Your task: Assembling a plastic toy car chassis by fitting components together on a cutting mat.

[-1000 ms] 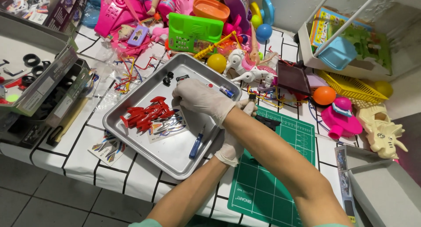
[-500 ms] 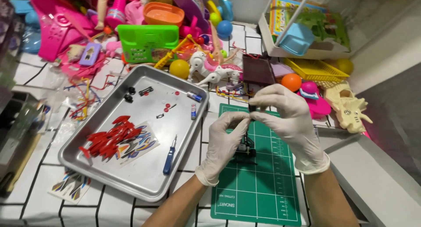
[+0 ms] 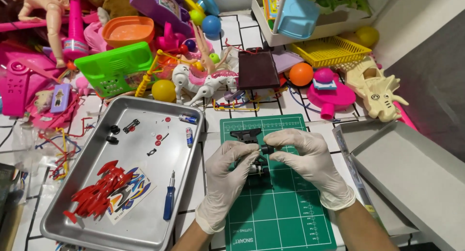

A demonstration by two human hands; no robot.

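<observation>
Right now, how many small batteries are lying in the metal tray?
2. One battery lies near the tray's top edge, the other battery just below it by the right rim. More could be hidden among the red parts.

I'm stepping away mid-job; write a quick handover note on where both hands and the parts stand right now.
Left hand, gloved: steadies a small black toy car frame over the green cutting mat.
Right hand, gloved: pinches a small black part at the frame's top.
Another black piece lies on the mat.
Metal tray: red car shell, sticker sheet, blue screwdriver, two batteries, small loose parts.
Done: frame out of tray. Left, likely: the shell and batteries, not yet on.
</observation>
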